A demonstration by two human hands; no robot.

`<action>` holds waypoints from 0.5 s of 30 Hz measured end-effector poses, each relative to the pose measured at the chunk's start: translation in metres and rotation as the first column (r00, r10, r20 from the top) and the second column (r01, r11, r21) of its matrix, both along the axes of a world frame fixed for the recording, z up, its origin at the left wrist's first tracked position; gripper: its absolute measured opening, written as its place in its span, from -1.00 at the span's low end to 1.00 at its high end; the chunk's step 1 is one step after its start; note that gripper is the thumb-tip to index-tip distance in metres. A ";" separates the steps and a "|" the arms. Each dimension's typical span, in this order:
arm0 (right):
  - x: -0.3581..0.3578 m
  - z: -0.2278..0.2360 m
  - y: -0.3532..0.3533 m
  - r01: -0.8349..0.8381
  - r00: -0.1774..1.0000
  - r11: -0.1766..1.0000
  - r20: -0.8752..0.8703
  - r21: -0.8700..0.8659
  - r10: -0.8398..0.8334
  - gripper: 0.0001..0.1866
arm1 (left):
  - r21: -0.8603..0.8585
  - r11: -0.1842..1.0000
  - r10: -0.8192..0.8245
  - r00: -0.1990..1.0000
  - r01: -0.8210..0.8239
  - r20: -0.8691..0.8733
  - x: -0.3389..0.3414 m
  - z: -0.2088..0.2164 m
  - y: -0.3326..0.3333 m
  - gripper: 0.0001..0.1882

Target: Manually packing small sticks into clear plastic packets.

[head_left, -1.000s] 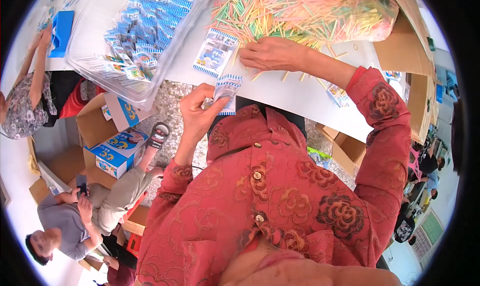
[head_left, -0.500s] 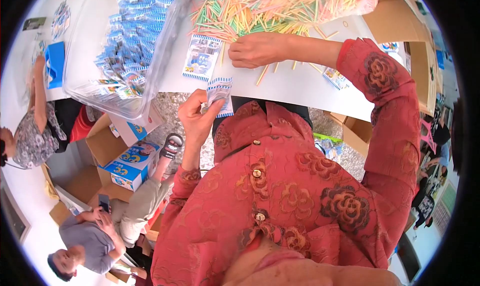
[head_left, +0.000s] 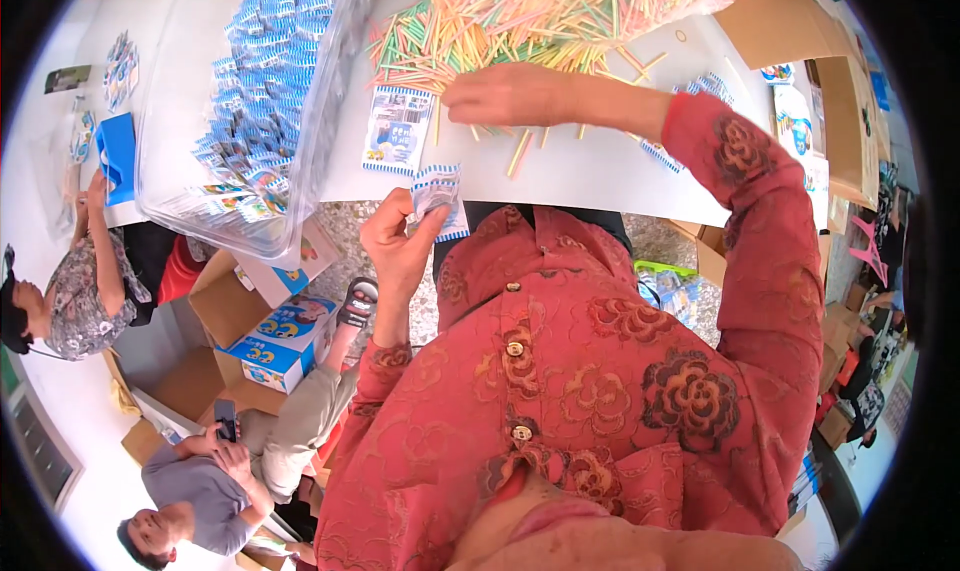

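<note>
My left hand [head_left: 400, 239] holds a small blue-and-white paper packet [head_left: 436, 188] at the near edge of the white table [head_left: 600, 176]. My right hand [head_left: 510, 95] lies palm down on loose coloured sticks [head_left: 520, 31] that spill from a big heap at the table's far side. A flat blue-and-white packet [head_left: 397, 131] lies on the table just left of my right hand. My red flowered sleeves and shirt fill the lower middle of the view.
A clear plastic bin [head_left: 262, 101] full of blue-and-white packets stands at the left of the table. Cardboard boxes [head_left: 285, 336] sit on the floor below it. One person [head_left: 75, 291] sits at the left, another [head_left: 200, 476] sits lower left holding a phone. More boxes stand at the right.
My right hand has slid left and closer along the stick pile. My left hand has stayed near the table edge with the packet. The view has shifted slightly.
</note>
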State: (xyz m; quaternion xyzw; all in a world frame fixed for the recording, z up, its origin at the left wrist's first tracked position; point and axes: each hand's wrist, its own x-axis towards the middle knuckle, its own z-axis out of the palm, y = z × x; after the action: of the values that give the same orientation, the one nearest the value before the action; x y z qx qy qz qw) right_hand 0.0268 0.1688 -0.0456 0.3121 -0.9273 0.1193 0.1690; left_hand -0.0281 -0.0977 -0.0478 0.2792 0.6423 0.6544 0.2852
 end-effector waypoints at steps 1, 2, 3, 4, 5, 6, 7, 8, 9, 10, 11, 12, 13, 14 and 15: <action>0.005 0.002 -0.005 0.135 0.990 0.952 -0.003 -0.276 -0.142 -0.90 | 0.008 1.000 -0.007 1.000 0.007 -0.001 0.000 -0.001 0.000 -0.89; 0.012 0.008 -0.007 0.140 0.989 0.952 -0.002 -0.274 -0.146 -0.90 | 0.010 1.000 -0.011 1.000 0.011 0.000 0.000 0.000 0.003 -0.89; 0.018 0.019 -0.009 0.339 0.940 0.824 0.200 -0.455 -0.276 -0.91 | 0.004 1.000 -0.014 1.000 0.014 -0.018 0.000 0.004 0.004 -0.89; 0.025 0.027 -0.008 0.536 0.841 0.629 0.417 -0.563 -0.344 -0.91 | -0.002 1.000 -0.018 0.999 0.017 -0.036 0.001 0.006 0.006 -0.89; 0.033 0.034 -0.006 0.534 0.842 0.632 0.418 -0.562 -0.340 -0.91 | -0.001 1.000 -0.012 0.999 0.012 -0.034 0.001 0.007 0.006 -0.89; 0.042 0.041 -0.002 0.664 0.742 0.458 0.592 -0.591 -0.313 -0.92 | -0.001 1.000 -0.030 0.998 0.030 -0.049 0.001 0.007 0.007 -0.89; 0.051 0.044 0.001 0.778 0.625 0.271 0.742 -0.566 -0.243 -0.91 | -0.001 0.999 -0.048 0.997 0.048 -0.064 0.001 0.008 0.009 -0.90; 0.060 0.045 0.004 0.782 0.621 0.270 0.744 -0.562 -0.248 -0.91 | 0.004 0.999 -0.052 0.997 0.052 -0.060 0.003 0.009 0.012 -0.90; 0.068 0.045 0.006 0.818 0.574 0.218 0.781 -0.533 -0.246 -0.91 | 0.003 0.998 -0.069 0.995 0.069 -0.066 0.004 0.011 0.015 -0.90; 0.073 0.045 0.008 0.849 0.528 0.166 0.815 -0.501 -0.238 -0.91 | 0.001 0.996 -0.085 0.994 0.086 -0.073 0.005 0.013 0.018 -0.89; 0.081 0.036 0.009 0.852 0.523 0.157 0.815 -0.499 -0.250 -0.91 | 0.006 0.995 -0.099 0.993 0.099 -0.072 0.007 0.014 0.022 -0.89; 0.086 0.018 0.010 0.859 0.512 0.176 0.790 -0.481 -0.337 -0.91 | 0.014 0.993 -0.118 0.989 0.120 -0.089 0.007 0.015 0.025 -0.89; 0.091 0.004 0.009 0.866 0.498 0.193 0.758 -0.462 -0.421 -0.91 | 0.022 0.990 -0.136 0.985 0.140 -0.108 0.008 0.016 0.028 -0.89; 0.092 0.001 0.005 0.865 0.499 0.191 0.757 -0.464 -0.421 -0.91 | 0.021 0.990 -0.139 0.984 0.142 -0.110 0.008 0.018 0.030 -0.89; 0.092 -0.001 -0.001 0.875 0.482 0.200 0.756 -0.440 -0.443 -0.90 | 0.046 0.987 -0.147 0.984 0.153 -0.102 0.009 0.020 0.033 -0.89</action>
State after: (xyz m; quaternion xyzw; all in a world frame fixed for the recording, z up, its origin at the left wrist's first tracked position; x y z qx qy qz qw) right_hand 0.1188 0.1679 -0.0463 -0.2902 -0.8097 0.5015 0.0929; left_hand -0.0191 -0.0649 -0.0277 0.3663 0.6149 0.6334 0.2941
